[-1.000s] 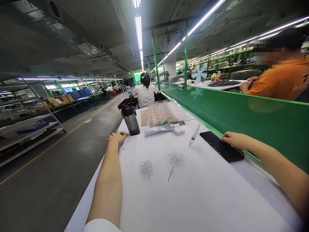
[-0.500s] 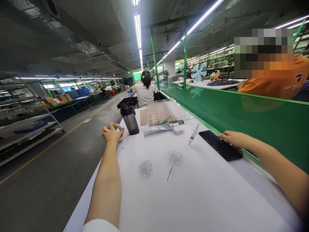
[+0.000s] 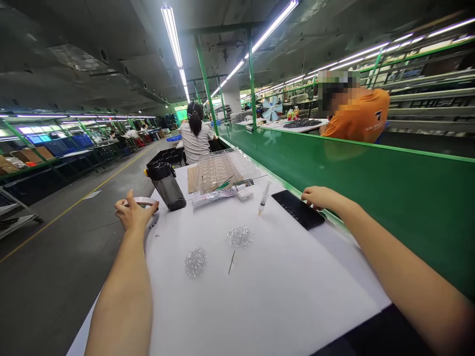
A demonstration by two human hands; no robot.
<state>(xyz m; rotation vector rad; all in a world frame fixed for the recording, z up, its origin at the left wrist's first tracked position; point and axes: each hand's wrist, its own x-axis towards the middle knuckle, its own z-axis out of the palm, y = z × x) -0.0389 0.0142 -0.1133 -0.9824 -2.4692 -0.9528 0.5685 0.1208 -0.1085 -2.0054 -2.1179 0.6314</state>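
Note:
My left hand (image 3: pixel 134 212) is at the table's left edge, shut on a roll of clear adhesive tape (image 3: pixel 144 201) with a pale core. My right hand (image 3: pixel 319 197) rests on the far edge of a black tablet (image 3: pixel 297 210), not gripping it. Between my hands lie two small heaps of clear rhinestones (image 3: pixel 196 262) (image 3: pixel 240 236) on the white table (image 3: pixel 274 306). A thin wooden stick (image 3: pixel 232 262) lies below the farther heap. A plastic syringe (image 3: pixel 264 198) lies beyond it, near the tablet.
A clear plastic tray (image 3: pixel 218 170) sits on cardboard at the table's far end, beside a dark water bottle (image 3: pixel 168 193) and a packaged tube (image 3: pixel 213 198). A green partition (image 3: pixel 389 198) runs along the right. Co-workers sit beyond: a white shirt (image 3: pixel 195 146), an orange shirt (image 3: pixel 356 116).
My left hand has raised the tape roll from the table edge and turned it. The whole view has swung left and tilted. My right hand stays on the tablet.

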